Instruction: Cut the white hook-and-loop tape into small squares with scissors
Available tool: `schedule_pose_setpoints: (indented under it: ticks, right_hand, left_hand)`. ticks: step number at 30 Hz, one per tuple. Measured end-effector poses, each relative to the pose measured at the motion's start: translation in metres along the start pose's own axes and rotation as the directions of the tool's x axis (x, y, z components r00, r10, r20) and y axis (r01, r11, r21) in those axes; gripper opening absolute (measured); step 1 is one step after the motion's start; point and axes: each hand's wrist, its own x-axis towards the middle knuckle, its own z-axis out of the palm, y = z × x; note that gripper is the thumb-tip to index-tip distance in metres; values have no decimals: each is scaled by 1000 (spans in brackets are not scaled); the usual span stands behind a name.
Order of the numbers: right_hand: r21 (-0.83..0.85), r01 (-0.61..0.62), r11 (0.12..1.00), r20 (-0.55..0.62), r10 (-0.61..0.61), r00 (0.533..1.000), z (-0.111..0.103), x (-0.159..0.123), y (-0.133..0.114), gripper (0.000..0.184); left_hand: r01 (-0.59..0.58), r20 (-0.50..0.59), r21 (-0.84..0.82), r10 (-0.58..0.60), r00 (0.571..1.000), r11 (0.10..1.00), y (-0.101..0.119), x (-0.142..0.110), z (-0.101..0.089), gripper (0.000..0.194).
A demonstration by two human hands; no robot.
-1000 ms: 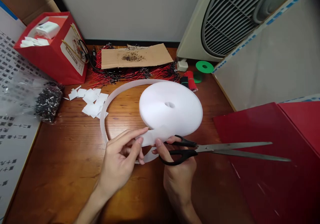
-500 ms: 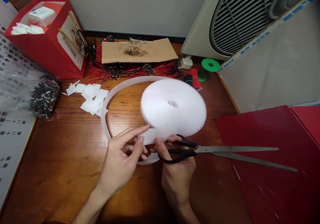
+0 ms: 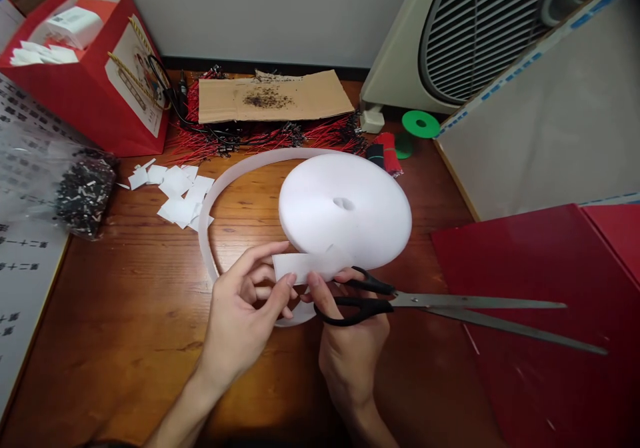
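Observation:
A large white roll of strip material [image 3: 320, 188] lies flat on the wooden table, and a loop of its strip [image 3: 205, 221] curves out to the left. The white strip's end [image 3: 295, 268] is pinched between thumb and fingers of my left hand [image 3: 245, 315], its cut edge showing near the index finger. My right hand [image 3: 355, 355] has a pair of black-handled scissors [image 3: 410, 301] around its thumb and fingers, and its thumb also presses on the strip. The scissors' long blades point right, slightly apart, with nothing between them.
Cut white pieces [image 3: 177, 191] lie left of the loop. Behind are cardboard [image 3: 310, 95], red and black wires [image 3: 200, 143] and green spools [image 3: 421, 124]. A red paper bag [image 3: 90, 101] and a plastic bag of small black parts [image 3: 85, 191] stand left; a red box [image 3: 500, 255] is right.
My left index finger has lifted back from the strip, so more of its end shows. Both hands stay close together, and the scissors are still in my right hand. The view has shifted slightly.

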Motion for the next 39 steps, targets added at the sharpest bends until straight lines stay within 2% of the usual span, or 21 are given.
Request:
schedule_pose_setpoints:
  ticks: [6, 10, 12, 14, 16, 19, 21, 23, 26, 31, 39]
  right_hand:
    - [44, -11, 999, -10, 11, 1000, 3, 0, -3, 36]
    - [53, -34, 998, -34, 35, 999, 4, 0, -6, 39]
    - [58, -37, 998, -48, 40, 998, 5, 1, -6, 39]
    - [72, -27, 997, -68, 32, 997, 5, 1, -6, 39]
    - [81, -16, 997, -81, 22, 996, 5, 2, -6, 38]
    - [70, -9, 998, -75, 14, 997, 6, 1, -5, 37]
    - [56, 1, 998, -72, 3, 997, 6, -1, -4, 37]
    - [47, 7, 999, -73, -4, 997, 6, -2, -3, 37]
    - [35, 1, 999, -63, 1, 998, 5, -3, -3, 37]
    - [20, -18, 1000, -51, 19, 999, 3, -3, -4, 37]
    - [15, -5, 1000, -31, 5, 999, 5, -5, -2, 33]
  left_hand:
    - [-129, -48, 46, 131, 990, 991, -2, -2, 3, 20]
    - [-218, -99, 181, 238, 966, 959, 2, -2, 5, 12]
    - [-227, -127, 265, 267, 955, 937, 3, -2, 3, 7]
    - [-222, -152, 316, 280, 948, 923, 3, -2, -1, 10]
    - [-160, -164, 266, 209, 964, 950, 3, -2, -5, 13]
    - [52, -126, 19, -49, 991, 998, 4, -3, -7, 21]
    - [190, -89, -117, -200, 976, 975, 5, -3, -3, 27]
    - [247, -85, -187, -266, 960, 951, 5, -2, 2, 32]
    - [211, -117, -207, -239, 964, 955, 4, 0, 9, 32]
    - [87, -157, -92, -101, 983, 992, 1, 2, 8, 25]
    - [-1, -194, -85, -16, 981, 996, -3, -3, 12, 25]
